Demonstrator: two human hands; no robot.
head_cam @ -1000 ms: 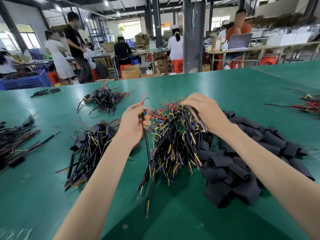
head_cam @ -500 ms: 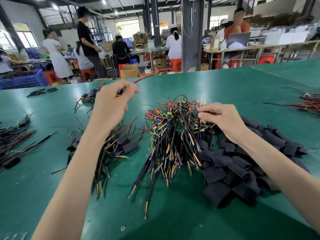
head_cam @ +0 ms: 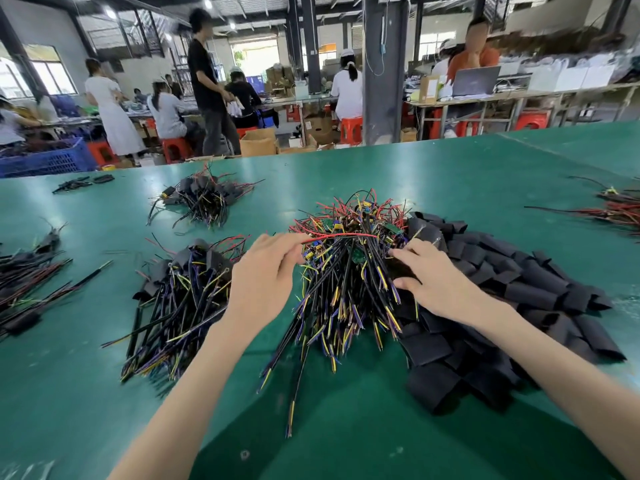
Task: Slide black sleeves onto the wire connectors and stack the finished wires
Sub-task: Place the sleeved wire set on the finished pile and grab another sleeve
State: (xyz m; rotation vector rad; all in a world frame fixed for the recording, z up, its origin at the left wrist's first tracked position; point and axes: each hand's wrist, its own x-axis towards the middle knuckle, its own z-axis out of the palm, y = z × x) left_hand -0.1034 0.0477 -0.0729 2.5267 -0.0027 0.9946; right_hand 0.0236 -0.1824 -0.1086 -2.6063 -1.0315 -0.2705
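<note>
While our left hand point(head_cam: 266, 275) curls its fingertips round a red wire point(head_cam: 343, 234) at the top of the heap of unsleeved wires point(head_cam: 346, 296) — a pinch, as far as we can tell — our right hand point(head_cam: 440, 285) lies released, fingers straight and spread, touching the heap's edge at its three o'clock, where the black sleeves point(head_cam: 512, 285) begin. We judge this the picking step: one wire is being singled out, and no sleeve is in hand yet. Next we must draw that wire free of the tangle without dragging its neighbours, while the right hand takes a single sleeve from the pile just beside it and runs it over the connector end. The stack of finished wires point(head_cam: 180, 292) waits at nine o'clock of the left hand, near it on the green table point(head_cam: 346, 438), with a second stack point(head_cam: 204, 199) farther off at eleven. Writing we can read none — the cartons point(head_cam: 258, 143) and the laptop point(head_cam: 476, 81) at twelve o'clock are too blurred, and the small green boards point(head_cam: 393, 228) among the wires show no legible marks.
</note>
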